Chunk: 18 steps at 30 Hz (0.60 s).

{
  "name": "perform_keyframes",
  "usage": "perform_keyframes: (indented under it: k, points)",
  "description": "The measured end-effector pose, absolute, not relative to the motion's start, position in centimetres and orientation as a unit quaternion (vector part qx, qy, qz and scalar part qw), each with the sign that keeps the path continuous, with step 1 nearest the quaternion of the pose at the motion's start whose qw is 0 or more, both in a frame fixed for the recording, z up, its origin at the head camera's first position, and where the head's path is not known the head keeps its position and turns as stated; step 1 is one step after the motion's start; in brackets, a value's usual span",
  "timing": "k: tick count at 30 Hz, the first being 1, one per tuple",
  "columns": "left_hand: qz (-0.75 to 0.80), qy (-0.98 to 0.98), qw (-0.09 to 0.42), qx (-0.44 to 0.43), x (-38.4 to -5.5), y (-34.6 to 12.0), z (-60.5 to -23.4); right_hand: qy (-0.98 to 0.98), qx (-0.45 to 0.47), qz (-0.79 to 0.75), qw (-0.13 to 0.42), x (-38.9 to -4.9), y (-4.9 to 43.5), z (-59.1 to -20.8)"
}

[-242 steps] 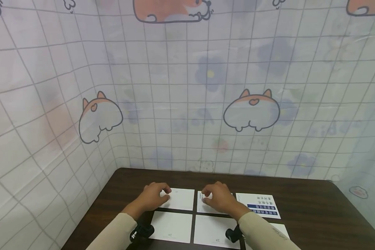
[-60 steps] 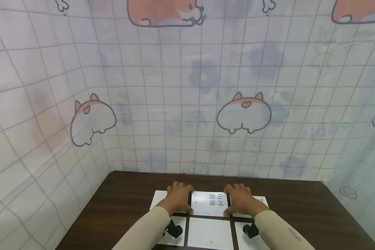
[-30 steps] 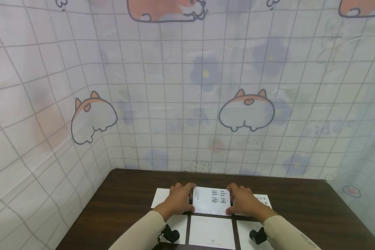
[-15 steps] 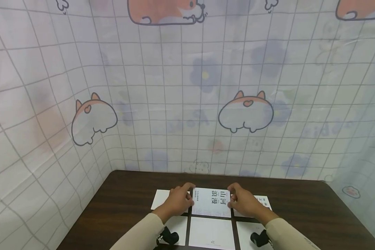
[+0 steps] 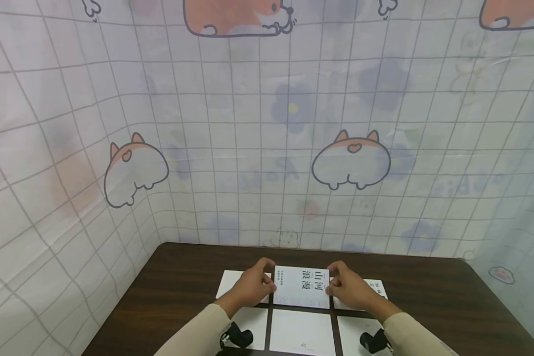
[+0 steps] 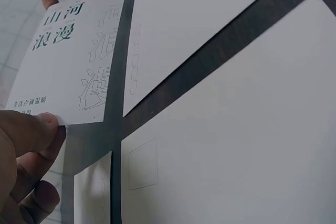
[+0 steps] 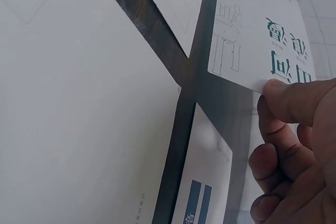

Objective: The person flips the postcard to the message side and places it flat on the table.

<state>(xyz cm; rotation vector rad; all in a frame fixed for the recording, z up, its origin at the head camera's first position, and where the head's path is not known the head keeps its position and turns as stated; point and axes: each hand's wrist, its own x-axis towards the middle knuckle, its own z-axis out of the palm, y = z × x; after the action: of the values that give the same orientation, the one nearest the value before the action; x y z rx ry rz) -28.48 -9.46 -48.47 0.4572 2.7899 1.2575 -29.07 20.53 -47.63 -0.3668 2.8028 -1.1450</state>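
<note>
Both hands hold a white card [image 5: 301, 291] with large green Chinese characters by its opposite short sides, in the middle of the back row of cards. My left hand [image 5: 250, 287] pinches its left edge; in the left wrist view the thumb lies on the printed face and the other fingers [image 6: 37, 169] curl underneath. At the opposite edge my right hand [image 5: 350, 288] pinches the same way, its thumb [image 7: 286, 95] over a corner in the right wrist view. Both wrist views show the card [image 6: 68, 72] tilted against the flat cards around it, with pale outlined characters along one side.
White cards lie around it on the dark wooden table [image 5: 138, 296]: one back left [image 5: 229, 284], one back right [image 5: 376, 286] partly under the right hand, and a front row with a middle card [image 5: 301, 330]. A patterned curtain [image 5: 249, 148] hangs behind the table.
Earlier the hands hovered farther left, then came to either side of the middle card with spread fingers. Now thumbs and fingers pinch its edges, and the card sits slightly higher.
</note>
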Motion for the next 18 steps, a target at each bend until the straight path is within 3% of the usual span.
perform_keyframes:
  k: [10,18]
  points:
    - [0.432,0.889,0.042,0.148,-28.54,-9.63,-48.45,0.914,-0.156,-0.372,0.039,-29.03,21.01,-47.70]
    - [0.414,0.895,0.028,0.164,-28.46,-9.68,-48.57,0.907,-0.164,-0.384,0.061,-28.75,21.42,-47.74]
